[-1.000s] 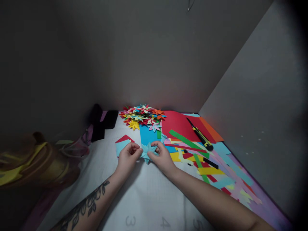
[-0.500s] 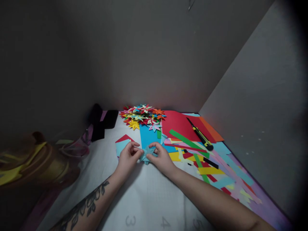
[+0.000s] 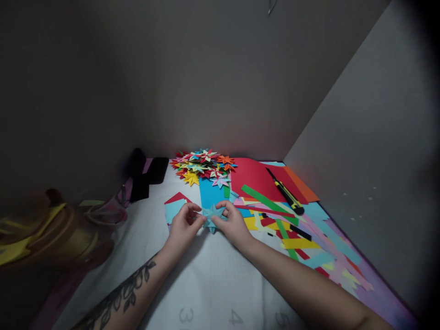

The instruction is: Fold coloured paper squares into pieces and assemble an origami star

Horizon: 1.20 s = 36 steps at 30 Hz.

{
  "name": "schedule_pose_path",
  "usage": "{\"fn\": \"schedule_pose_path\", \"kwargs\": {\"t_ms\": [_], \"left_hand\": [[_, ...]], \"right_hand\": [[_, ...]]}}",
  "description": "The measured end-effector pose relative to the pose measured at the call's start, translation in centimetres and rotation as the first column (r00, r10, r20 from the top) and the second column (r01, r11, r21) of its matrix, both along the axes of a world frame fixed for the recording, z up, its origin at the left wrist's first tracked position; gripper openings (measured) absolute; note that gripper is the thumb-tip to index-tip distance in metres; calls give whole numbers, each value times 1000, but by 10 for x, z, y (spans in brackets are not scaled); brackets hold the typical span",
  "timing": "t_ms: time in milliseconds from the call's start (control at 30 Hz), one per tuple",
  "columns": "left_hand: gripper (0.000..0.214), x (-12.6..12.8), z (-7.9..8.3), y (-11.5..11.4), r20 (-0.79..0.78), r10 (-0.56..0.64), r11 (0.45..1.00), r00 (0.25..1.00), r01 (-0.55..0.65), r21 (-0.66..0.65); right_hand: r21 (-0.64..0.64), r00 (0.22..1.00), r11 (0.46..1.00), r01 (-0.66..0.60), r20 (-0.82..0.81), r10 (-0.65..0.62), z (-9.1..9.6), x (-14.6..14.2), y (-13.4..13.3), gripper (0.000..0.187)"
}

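Note:
Between my two hands is a light blue folded paper star [image 3: 212,217] with several points. My left hand [image 3: 187,222] pinches its left side between thumb and fingers. On the other side, my right hand [image 3: 233,224] grips it with the thumb on its front face and the fingers behind. The star is raised a little above the white sheet. Beyond it stands a heap of folded paper stars [image 3: 202,166] in many colours. Just left of my left hand lie small cut paper pieces [image 3: 174,210], light blue over red.
A red paper sheet [image 3: 254,178] lies behind right, with a black and yellow box cutter [image 3: 289,198] on it. Coloured paper strips [image 3: 275,224] are scattered at right. A blue sheet [image 3: 210,191] lies under the heap's front. Black objects [image 3: 158,170] and a brown pot-like object [image 3: 68,233] stand left.
The star has turned slightly in my fingers, its face now more toward me and its lower point showing more. Both hands have stayed nearly in place.

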State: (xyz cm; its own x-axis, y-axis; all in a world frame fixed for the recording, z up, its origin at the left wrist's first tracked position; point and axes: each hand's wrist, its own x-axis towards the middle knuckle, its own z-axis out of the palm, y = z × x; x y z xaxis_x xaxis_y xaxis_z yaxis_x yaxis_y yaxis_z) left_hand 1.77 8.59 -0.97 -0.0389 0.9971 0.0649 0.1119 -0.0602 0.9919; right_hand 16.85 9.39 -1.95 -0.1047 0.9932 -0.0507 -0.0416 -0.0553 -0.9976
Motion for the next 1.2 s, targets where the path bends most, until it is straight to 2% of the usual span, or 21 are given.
{"fn": "schedule_pose_path", "kwargs": {"t_ms": [233,367,500,667,767,833,1200], "left_hand": [[28,4,3,-1,83,-43,993,996,52,-102],[30,1,3,2,93,-54,991,994,65,-119],[29,0,0,3,74,-54,993,996,62,-102],[23,-3,-2,0,-106,-11,998,994,18,61],[10,-7,0,-2,-313,-54,973,948,120,195],[10,-8,1,-3,-414,-67,949,908,185,254],[9,-10,0,-2,-545,-37,934,837,223,278]], "right_hand": [[2,998,999,-38,58,38,2,0,-2,28],[-8,998,998,-60,2,60,-3,1,-1,31],[8,999,999,-46,16,46,-4,0,-1,30],[23,1000,1000,-2,10,2,-2,0,0,28],[41,999,999,24,33,-26,-3,2,1,28],[65,998,997,33,55,-37,-4,2,1,27],[123,990,991,45,129,-60,-6,3,1,27]]}}
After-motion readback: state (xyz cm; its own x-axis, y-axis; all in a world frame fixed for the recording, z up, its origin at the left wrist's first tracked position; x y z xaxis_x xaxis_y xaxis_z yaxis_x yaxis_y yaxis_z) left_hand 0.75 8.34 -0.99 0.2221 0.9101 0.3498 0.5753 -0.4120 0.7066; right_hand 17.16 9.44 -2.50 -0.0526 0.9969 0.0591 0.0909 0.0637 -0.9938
